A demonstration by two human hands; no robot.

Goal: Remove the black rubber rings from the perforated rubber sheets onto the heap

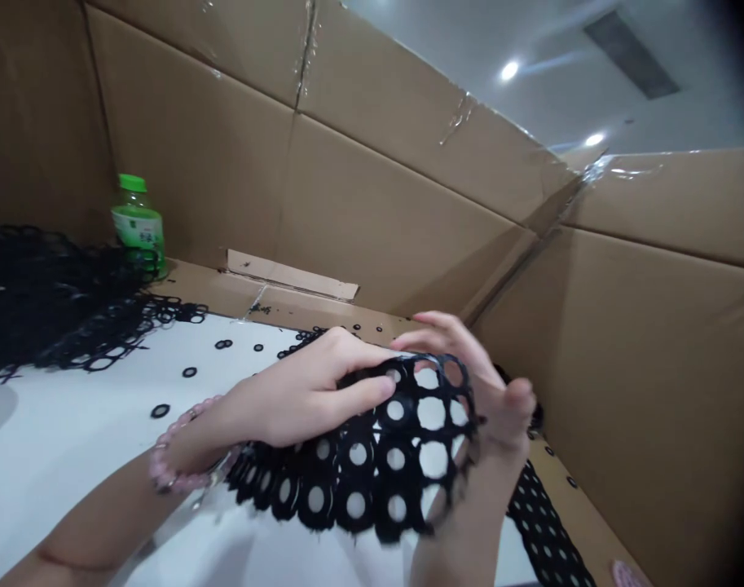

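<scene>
A floppy black sheet of ring-shaped pieces [376,469] hangs in front of me, curved and tilted. My left hand [304,387], with a pink bead bracelet at the wrist, pinches its upper edge between thumb and fingers. Small round holes run in rows across most of the sheet, while the columns at its right end have larger, ragged openings. Behind that right end is my right hand [494,399], fingers spread and thumb apart, partly seen through the openings. It does not appear to grip the sheet.
Loose black rings [160,411] lie scattered on the white tabletop [84,456]. A tangled heap of black cut-out webbing [47,302] is at left, beside a green-capped bottle [140,228]. Another perforated black sheet [546,526] lies at right. Tall cardboard walls [377,212] surround the table.
</scene>
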